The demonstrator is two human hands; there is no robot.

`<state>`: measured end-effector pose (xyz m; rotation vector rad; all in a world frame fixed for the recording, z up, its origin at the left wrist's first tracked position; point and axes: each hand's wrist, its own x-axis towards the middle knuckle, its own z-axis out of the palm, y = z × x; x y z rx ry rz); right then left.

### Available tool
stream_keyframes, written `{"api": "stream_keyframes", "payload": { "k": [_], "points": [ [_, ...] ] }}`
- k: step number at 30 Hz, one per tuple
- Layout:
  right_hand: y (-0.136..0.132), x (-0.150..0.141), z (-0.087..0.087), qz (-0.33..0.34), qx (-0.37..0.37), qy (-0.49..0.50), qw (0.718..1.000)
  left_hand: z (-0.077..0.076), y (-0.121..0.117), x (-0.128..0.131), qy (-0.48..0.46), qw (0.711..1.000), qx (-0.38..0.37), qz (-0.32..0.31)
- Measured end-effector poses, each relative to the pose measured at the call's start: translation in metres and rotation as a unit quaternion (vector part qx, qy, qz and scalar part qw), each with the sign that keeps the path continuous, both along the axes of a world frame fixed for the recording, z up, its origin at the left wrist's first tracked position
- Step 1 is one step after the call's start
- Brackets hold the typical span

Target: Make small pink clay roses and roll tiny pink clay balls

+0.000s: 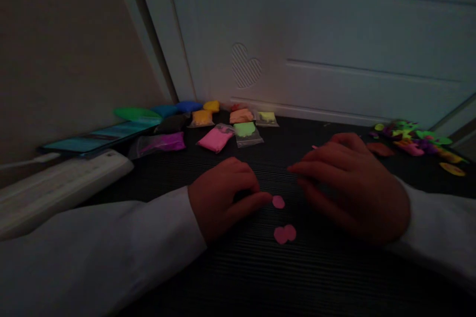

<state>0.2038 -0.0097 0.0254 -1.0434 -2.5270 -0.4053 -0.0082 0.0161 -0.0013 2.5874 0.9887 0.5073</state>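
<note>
My left hand [228, 198] rests low over the dark table, fingers curled and thumb stretched to the right. The thumb tip lies at the edge of a small flat pink disc [278, 202]. Closer to me, two more pink discs [285, 234] lie side by side with their edges overlapping. On the right, my right hand [345, 183] has its fingers extended and slightly apart, thumb below them, with nothing visible between them. A small pink bit [314, 147] shows just beyond its fingers, partly hidden.
Bags of coloured clay stand along the back, among them a pink bag [216, 137], a light green bag [247, 132] and a purple bag [162, 142]. At left are a phone [100, 137] and a white power strip [67, 183]. Colourful clay pieces [412, 138] lie back right.
</note>
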Motion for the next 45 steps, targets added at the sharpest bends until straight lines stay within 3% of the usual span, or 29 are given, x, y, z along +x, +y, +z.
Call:
{"api": "stream_keyframes", "payload": {
  "k": [4,7,12,18,28,45],
  "points": [
    [0.016,0.028,0.040,-0.127,-0.008,-0.026,0.992,0.000,0.001,0.000,0.000,1.000,-0.006,0.008],
    [0.031,0.049,0.051,-0.198,-0.097,-0.096,0.971,-0.001,0.002,0.000,-0.014,1.000,-0.003,0.011],
    [0.045,0.060,0.030,-0.235,-0.287,-0.228,0.900,-0.004,0.003,-0.001,-0.020,1.000,0.006,0.017],
    [0.052,0.058,0.020,-0.269,-0.335,-0.277,0.859,-0.006,0.004,-0.002,-0.020,1.000,0.018,0.015],
    [0.057,0.065,0.016,-0.286,-0.380,-0.271,0.837,-0.007,0.006,-0.004,-0.015,1.000,0.018,0.005],
    [0.059,0.068,0.013,-0.278,-0.390,-0.258,0.839,-0.006,0.003,-0.002,-0.017,0.999,0.025,0.023]
  ]
}}
